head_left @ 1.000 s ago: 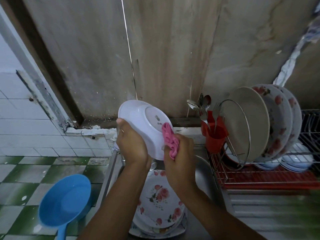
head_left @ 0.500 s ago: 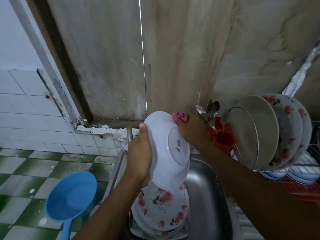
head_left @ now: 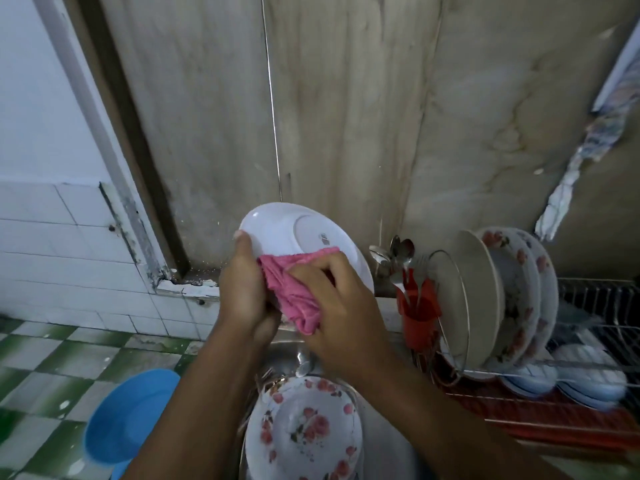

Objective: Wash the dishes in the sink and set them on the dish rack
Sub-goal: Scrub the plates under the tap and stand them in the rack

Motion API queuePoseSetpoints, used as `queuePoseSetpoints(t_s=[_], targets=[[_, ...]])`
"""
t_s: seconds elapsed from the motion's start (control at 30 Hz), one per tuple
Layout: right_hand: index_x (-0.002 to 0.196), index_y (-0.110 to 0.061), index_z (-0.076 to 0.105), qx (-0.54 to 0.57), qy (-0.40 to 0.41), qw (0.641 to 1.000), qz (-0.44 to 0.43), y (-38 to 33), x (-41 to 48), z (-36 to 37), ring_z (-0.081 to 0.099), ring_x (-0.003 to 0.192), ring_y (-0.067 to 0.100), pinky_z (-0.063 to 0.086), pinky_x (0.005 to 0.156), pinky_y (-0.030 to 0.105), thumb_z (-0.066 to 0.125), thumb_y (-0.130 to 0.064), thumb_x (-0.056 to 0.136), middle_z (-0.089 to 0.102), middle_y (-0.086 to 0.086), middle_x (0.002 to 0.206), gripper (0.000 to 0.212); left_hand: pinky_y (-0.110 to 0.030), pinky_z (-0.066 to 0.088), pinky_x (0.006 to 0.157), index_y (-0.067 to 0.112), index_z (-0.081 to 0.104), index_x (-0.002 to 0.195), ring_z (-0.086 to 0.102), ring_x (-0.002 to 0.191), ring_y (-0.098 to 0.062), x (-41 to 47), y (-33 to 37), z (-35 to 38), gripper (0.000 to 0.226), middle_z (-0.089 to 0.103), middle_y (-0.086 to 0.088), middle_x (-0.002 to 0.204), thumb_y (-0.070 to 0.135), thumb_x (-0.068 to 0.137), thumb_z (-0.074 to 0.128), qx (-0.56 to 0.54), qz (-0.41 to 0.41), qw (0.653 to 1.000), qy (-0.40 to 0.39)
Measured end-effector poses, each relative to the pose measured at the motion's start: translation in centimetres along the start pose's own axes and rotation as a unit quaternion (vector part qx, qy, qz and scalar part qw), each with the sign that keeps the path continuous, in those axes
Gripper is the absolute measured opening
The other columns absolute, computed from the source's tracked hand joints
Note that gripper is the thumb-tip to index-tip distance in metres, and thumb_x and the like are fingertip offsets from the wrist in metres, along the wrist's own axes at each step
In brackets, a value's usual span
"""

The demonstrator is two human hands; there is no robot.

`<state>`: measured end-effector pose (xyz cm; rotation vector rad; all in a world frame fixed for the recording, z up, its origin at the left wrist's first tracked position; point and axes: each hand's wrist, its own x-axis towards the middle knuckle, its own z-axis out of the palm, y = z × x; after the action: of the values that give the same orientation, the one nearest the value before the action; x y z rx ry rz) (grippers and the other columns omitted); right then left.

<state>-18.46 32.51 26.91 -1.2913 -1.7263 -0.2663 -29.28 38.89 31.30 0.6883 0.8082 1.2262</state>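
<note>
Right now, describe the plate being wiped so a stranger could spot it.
Look above the steel sink, left of the dish rack. The left hand holds a tilted plate, its underside toward the camera, while the right hand presses a pink cloth on it. Unlike the rose-patterned plates nearby, it is plain white.

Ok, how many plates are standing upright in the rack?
3: leftmost beige plate, middle flowered plate, rightmost flowered plate. More may be hidden behind.
</note>
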Motion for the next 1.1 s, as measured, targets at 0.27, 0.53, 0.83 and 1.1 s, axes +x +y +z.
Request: queuePoseSetpoints(t_s=[0.27,0.53,0.83,1.1], targets=[[0.121,-0.015,0.059,0.034,0.102,0.991,-0.083,7.0,0.3,-12.1,0.058,0.094,0.011,0.050,0.084,0.013,0.067,-0.036,0.094,0.051,0.002,0.115,0.035,-0.048,0.054,0.076,0.018,0.061,0.109,0.068,0.104,-0.031,-5.5,2.0,7.7,0.029,0.072,-0.009,0.113,0.040,0.109,0.043,-0.036,0.029,0.999,-0.016],[0.097,-0.024,0.060,0.142,0.165,0.939,0.265,15.5,1.6,-25.3,0.060,0.073,0.013,0.046,0.061,0.015,0.060,-0.029,0.101,0.063,-0.003,0.085,0.006,-0.041,0.061,0.080,0.021,0.064,0.127,0.075,0.099,-0.022,-8.9,-2.7,20.4,0.043,0.077,-0.002,0.113,0.051,0.106,0.041,0.048,0.088,0.990,-0.097],[0.109,-0.013,0.066,0.395,0.181,0.792,0.429,21.0,-1.5,-31.0,0.070,0.097,0.032,0.059,0.088,0.048,0.055,-0.030,0.102,0.070,0.022,0.109,0.022,-0.048,0.058,0.094,0.021,0.060,0.123,0.070,0.103,-0.022,-12.7,-10.2,30.1,0.040,0.071,-0.006,0.114,0.049,0.108,0.036,0.278,0.136,0.923,-0.230],[0.117,-0.009,0.070,0.449,0.131,0.721,0.510,22.6,-5.4,-26.7,0.071,0.105,0.038,0.052,0.094,0.066,0.057,-0.028,0.099,0.075,0.017,0.109,0.029,-0.036,0.037,0.073,0.014,0.048,0.080,0.053,0.084,-0.024,-11.4,-15.3,29.3,0.041,0.054,-0.002,0.084,0.036,0.110,0.031,0.542,0.263,0.777,-0.181]])
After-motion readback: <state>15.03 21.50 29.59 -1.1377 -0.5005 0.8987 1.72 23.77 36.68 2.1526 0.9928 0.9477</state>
